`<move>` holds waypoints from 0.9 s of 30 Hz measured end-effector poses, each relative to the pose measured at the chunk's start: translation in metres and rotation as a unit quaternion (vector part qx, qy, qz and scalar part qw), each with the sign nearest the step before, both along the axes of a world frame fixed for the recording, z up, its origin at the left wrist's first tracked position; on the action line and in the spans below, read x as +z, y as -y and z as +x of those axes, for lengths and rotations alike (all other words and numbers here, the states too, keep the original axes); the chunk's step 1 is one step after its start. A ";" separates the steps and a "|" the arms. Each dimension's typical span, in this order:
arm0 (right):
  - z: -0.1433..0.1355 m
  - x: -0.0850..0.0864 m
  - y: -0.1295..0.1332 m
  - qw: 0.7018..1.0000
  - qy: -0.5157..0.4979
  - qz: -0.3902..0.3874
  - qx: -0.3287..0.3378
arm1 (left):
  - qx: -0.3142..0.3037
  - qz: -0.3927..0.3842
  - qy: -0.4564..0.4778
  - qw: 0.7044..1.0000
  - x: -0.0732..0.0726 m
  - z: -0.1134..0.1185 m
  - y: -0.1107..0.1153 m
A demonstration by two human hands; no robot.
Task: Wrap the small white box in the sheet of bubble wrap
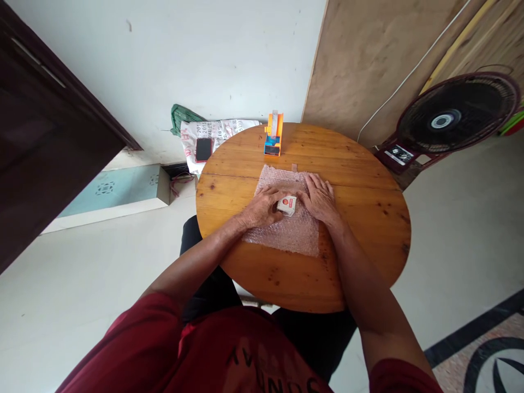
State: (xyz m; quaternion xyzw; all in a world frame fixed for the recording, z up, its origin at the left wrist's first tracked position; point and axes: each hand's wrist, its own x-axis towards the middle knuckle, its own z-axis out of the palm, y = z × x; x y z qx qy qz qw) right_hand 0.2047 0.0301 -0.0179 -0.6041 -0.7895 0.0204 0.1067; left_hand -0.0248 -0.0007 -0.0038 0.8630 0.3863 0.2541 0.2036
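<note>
A sheet of pinkish bubble wrap [286, 238] lies flat on the round wooden table. On its middle rests a small white box [287, 205] with a red mark. My left hand [266, 207] is at the box's left side, its thumb and fingers apart around that edge. My right hand [320, 201] lies on the wrap's right part with its fingers spread, the thumb side near the box's upper right corner. A short strip of tape [294, 168] shows at the wrap's top edge.
An orange and blue tape dispenser [274, 134] stands at the far side of the wooden table [368, 218]. Behind the left edge are a dark phone [203, 149], a printed white sack [229, 130] and a green bag [184, 115]. A fan [446, 120] stands right.
</note>
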 end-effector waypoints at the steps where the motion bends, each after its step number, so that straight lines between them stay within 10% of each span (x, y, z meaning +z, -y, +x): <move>1: 0.001 0.000 0.000 1.000 -0.009 0.000 0.001 | 0.000 0.000 -0.003 1.000 -0.001 -0.001 0.000; 17: 0.010 0.011 0.005 0.991 -0.094 0.086 -0.034 | 0.024 0.001 0.011 1.000 0.000 -0.002 0.003; 27: 0.010 0.056 0.011 0.981 -0.148 0.108 -0.059 | 0.002 0.007 0.045 0.999 -0.006 -0.006 -0.004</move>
